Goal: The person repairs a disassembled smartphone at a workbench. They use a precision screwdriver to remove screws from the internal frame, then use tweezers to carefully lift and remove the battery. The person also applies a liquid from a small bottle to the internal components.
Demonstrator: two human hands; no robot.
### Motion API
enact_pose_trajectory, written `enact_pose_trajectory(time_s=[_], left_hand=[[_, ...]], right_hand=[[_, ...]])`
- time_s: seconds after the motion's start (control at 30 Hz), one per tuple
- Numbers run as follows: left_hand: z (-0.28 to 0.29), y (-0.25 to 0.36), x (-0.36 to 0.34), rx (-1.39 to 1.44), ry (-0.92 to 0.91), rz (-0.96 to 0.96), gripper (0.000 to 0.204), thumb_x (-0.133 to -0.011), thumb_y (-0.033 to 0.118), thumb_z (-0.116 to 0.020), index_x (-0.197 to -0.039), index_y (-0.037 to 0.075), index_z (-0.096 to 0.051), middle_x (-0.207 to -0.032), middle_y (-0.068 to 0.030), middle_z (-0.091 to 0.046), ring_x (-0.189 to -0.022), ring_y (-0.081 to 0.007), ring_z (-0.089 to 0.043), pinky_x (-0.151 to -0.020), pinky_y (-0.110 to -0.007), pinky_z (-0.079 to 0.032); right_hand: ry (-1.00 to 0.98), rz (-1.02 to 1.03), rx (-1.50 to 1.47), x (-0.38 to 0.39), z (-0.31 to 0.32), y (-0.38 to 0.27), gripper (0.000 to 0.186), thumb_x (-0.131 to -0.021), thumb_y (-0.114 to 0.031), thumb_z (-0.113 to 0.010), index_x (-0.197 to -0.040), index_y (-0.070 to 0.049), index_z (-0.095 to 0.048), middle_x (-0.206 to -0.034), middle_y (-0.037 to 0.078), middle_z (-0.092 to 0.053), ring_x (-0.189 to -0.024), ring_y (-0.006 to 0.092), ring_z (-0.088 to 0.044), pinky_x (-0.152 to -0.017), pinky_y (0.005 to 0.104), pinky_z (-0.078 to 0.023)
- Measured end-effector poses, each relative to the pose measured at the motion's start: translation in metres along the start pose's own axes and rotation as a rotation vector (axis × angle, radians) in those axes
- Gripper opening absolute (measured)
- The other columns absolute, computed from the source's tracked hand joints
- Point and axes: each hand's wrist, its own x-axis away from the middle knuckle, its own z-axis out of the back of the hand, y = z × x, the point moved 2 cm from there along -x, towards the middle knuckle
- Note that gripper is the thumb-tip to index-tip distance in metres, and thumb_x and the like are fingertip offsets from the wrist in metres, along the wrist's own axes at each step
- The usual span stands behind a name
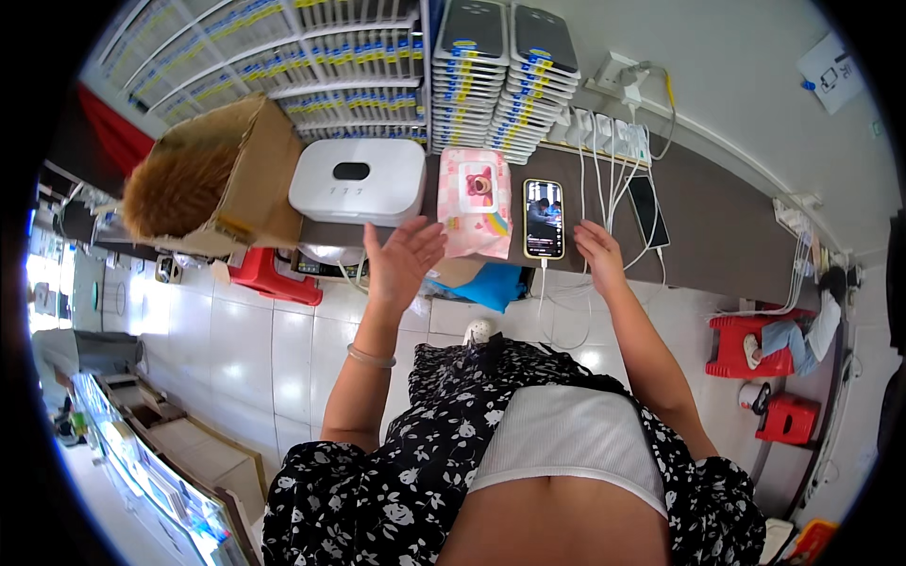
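My left hand (pixel 401 259) is open, palm up, just short of the pink wipes pack (pixel 477 203), my right hand (pixel 599 255) rests empty beside the lit phone (pixel 545 219), whose charging cable (pixel 544 283) I might snag, dragging it off the counter (pixel 717 226).

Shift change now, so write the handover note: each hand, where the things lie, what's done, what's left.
Left hand: open, palm up, empty, raised just left of the pink wipes pack.
Right hand: empty, at the counter edge beside the lit phone, which lies flat on a cable.
The white box sits left of the pack; a dark phone lies further right.
Done: nothing picked up.
Left: pack and phones all untouched on the counter.
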Motion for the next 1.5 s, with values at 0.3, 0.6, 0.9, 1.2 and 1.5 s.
enact_pose_trajectory(time_s=[0.3, 0.6, 0.9, 1.2, 1.5], left_hand=[[0.044, -0.018, 0.117, 0.053, 0.170, -0.182, 0.054, -0.098, 0.050, -0.037, -0.115, 0.002, -0.053, -0.117, -0.0183, -0.061, -0.108, -0.0299, -0.060, -0.093, -0.040, -0.048], [0.108, 0.020, 0.246, -0.007, 0.275, -0.306, 0.025, -0.098, 0.029, -0.053, -0.089, 0.007, -0.062, -0.092, -0.0098, -0.069, -0.094, -0.0215, -0.067, -0.088, -0.035, -0.051], [0.227, 0.103, 0.346, -0.250, 0.363, -0.324, 0.021, -0.091, 0.025, -0.064, -0.093, 0.005, -0.066, -0.108, -0.0055, -0.067, -0.102, -0.0129, -0.059, -0.092, -0.027, -0.043], [0.373, 0.253, 0.496, -0.379, 0.528, -0.639, 0.029, -0.094, 0.022, -0.057, -0.115, 0.002, -0.062, -0.111, -0.0044, -0.064, -0.102, -0.0125, -0.056, -0.090, -0.030, -0.044], [0.466, 0.302, 0.522, -0.135, 0.538, -0.633, 0.044, -0.094, 0.029, -0.058, -0.122, -0.004, -0.053, -0.109, -0.0078, -0.062, -0.101, -0.0144, -0.059, -0.088, -0.030, -0.049]], right_hand=[[-0.194, 0.012, -0.065, 0.088, -0.033, 0.014, 0.031, -0.091, -0.016, -0.063, -0.118, -0.002, -0.058, -0.103, 0.008, -0.067, -0.093, 0.0142, -0.062, -0.079, 0.0254, -0.048], [-0.527, -0.118, -0.115, 0.170, -0.143, 0.067, 0.017, -0.089, -0.016, -0.067, -0.099, -0.002, -0.063, -0.083, 0.006, -0.067, -0.080, 0.0140, -0.064, -0.075, 0.0253, -0.047], [-1.238, -0.074, 0.291, 0.260, -0.410, 0.062, 0.036, -0.088, -0.010, -0.066, -0.121, -0.002, -0.057, -0.112, 0.012, -0.066, -0.106, 0.0170, -0.061, -0.091, 0.0285, -0.048], [-1.802, -0.066, 0.331, 0.399, -0.717, 0.095, 0.043, -0.087, -0.016, -0.069, -0.125, -0.002, -0.054, -0.119, 0.009, -0.060, -0.111, 0.0200, -0.058, -0.095, 0.0348, -0.048], [-1.996, -0.696, 0.219, 0.440, -0.871, 0.151, 0.036, -0.097, -0.024, -0.056, -0.129, -0.010, -0.052, -0.121, 0.005, -0.059, -0.110, 0.0171, -0.059, -0.090, 0.0362, -0.052]])
